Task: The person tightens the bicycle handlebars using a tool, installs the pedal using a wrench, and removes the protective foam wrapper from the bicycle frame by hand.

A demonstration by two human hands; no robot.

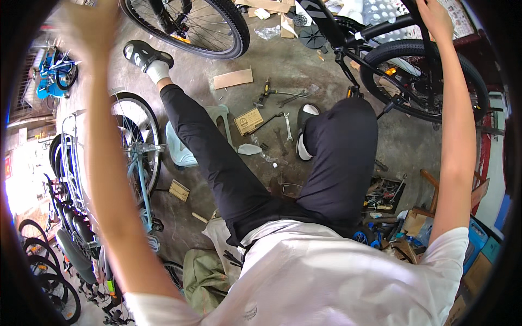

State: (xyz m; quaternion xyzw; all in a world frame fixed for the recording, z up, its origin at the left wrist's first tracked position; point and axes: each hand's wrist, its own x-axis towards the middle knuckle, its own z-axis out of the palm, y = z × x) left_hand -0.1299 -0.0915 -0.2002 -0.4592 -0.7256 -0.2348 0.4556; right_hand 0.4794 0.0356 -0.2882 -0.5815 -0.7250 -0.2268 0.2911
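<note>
My left hand [89,27] is raised at the upper left, smeared by motion, so its fingers and anything in them cannot be made out. At the top right my right hand [436,20] is beside a black upright part of a black bicycle, whose frame [329,24] leans in from the top. The picture's edge cuts off its fingers, and I cannot tell whether it grips the bike. The bicycle's rear wheel [367,70] stands below my right hand. A front wheel [237,32] with a black tyre shows at the top centre, between my two hands.
On the concrete floor lie an open-end wrench [289,127], a yellow-and-black tool [265,92], a small cardboard box [248,121] and a cardboard strip [232,79]. A pale blue stool [182,149] is by my left leg. Bicycles [147,179] line the left; a tool tray [385,194] sits right.
</note>
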